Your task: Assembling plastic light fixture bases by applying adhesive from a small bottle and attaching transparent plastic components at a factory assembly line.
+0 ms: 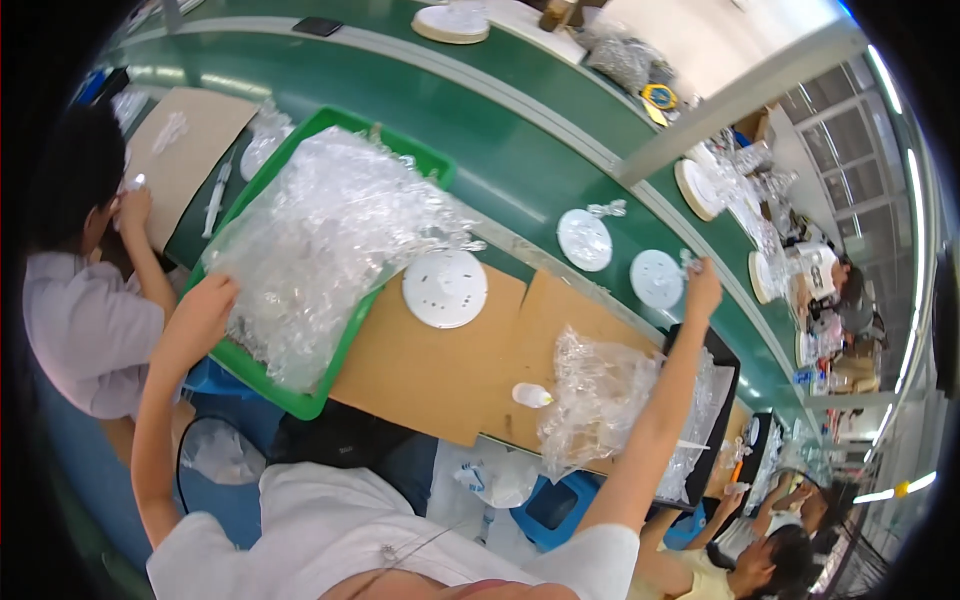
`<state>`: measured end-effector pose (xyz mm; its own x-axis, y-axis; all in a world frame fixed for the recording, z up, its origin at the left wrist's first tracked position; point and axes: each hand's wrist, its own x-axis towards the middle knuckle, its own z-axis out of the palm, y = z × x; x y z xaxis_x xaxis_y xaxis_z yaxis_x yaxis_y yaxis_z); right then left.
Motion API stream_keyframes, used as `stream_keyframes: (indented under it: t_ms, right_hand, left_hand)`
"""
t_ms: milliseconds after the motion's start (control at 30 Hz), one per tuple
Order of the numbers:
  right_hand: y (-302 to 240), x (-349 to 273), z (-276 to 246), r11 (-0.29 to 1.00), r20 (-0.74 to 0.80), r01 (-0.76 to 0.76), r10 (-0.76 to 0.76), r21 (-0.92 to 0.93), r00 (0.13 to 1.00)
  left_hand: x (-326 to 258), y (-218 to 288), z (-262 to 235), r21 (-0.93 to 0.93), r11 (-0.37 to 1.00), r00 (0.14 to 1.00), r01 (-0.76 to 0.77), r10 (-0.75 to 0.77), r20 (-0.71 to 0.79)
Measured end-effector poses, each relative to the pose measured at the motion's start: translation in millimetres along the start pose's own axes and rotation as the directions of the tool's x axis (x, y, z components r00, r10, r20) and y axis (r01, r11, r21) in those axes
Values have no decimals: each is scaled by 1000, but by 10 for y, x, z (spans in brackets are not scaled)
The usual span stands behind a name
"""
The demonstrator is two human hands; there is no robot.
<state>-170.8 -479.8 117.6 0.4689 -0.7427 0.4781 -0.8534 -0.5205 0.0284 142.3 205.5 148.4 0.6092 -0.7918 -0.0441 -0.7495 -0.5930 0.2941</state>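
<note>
My left hand (207, 312) pinches the near left edge of a big clear plastic bag (330, 200), which lies bunched over a green tray (312, 402). What sits beneath the plastic is mostly hidden. Stretched far to the right, my right hand (704, 290) has its fingertips closed on a small clear plastic piece (690, 262), whose exact kind I cannot make out. That hand is beside a white round disc (656, 280) on the green bench. Another white disc (584, 240) lies to its left, with clear bits at its edge.
A white disc with small holes (445, 288) rests on brown cardboard (420, 370). Nearby are a small white bottle (531, 395) and a crumpled clear bag (595, 390). A black tray (722, 400) stands under my right forearm. Co-workers sit at left (85, 290) and lower right.
</note>
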Motion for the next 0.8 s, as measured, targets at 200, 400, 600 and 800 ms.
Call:
stream_keyframes:
  t_ms: [200,400,600,800]
  right_hand:
    - [-697,-675,-1563,885,-47,204,-203,418,978]
    - [-1912,-1848,-1966,780,165,295,-449,552,878]
    - [-2217,-2317,-1384,778,239,248,-451,578,860]
    - [-2181,-2367,-1757,767,49,417,-501,487,864]
  left_hand:
    - [706,103,647,-16,993,990,-119,117,-81]
    - [516,65,780,1,958,946,-287,284,-154]
    - [739,183,851,-315,863,912,-394,326,-249]
    - [379,19,684,-365,904,961,-223,142,-236]
